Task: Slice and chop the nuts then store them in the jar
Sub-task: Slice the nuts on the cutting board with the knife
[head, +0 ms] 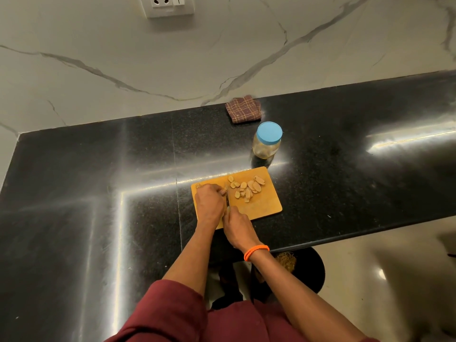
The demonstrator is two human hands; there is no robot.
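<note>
One wooden cutting board point(261, 206), one knife point(227, 199), two hands at the grip — left point(209, 202), right point(238, 224). Right of the blade, roughly fifteen nut slices point(246, 187). Beyond them — one blue-lidded jar point(267, 141), one checked cloth point(243, 109).

Folded checked cloth point(243, 109) on black counter point(98, 193), against marble wall point(123, 58)

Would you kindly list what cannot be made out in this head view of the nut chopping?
- Knife: only a thin strip shows between the hands; the right hand covers its handle.
- Nut being cut: almost hidden under the left hand fingers.
- Jar: contents too small and glary to judge.
- Round dark object under the counter edge: partly hidden, unidentifiable.
</note>
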